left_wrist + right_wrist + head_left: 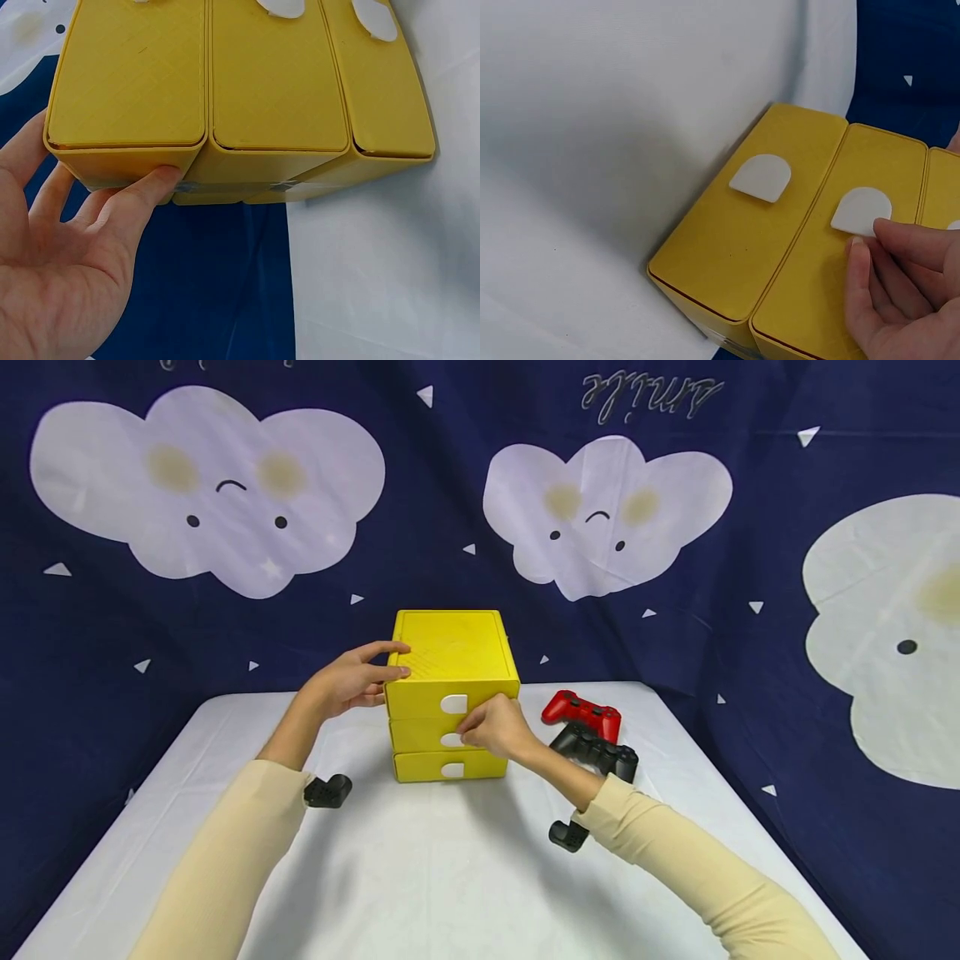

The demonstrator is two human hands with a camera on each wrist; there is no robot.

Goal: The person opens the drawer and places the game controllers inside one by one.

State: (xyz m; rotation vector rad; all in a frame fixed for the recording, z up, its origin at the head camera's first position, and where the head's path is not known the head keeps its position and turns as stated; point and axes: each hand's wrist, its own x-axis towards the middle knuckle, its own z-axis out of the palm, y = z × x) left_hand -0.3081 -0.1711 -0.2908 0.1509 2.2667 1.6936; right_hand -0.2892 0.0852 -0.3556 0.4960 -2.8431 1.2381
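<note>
Your left hand (348, 685) rested on the yellow drawer box (450, 647), its fingers (386, 648) extended over the top's left edge and against its left side, grasping nothing. Your right hand's (498, 727) fingers pinched the middle drawer's white handle (861, 210). The box stood on the far part of the bench (420, 877); near its right side lay a red controller (581, 713) and a black controller (591, 748).

From the head, the yellow drawer unit (450, 643) is being viewed forward and down, from farther back. Its drawer fronts (277, 82) are being shared by both wrist views, which are being taken close up and turned sideways, from opposite sides.
</note>
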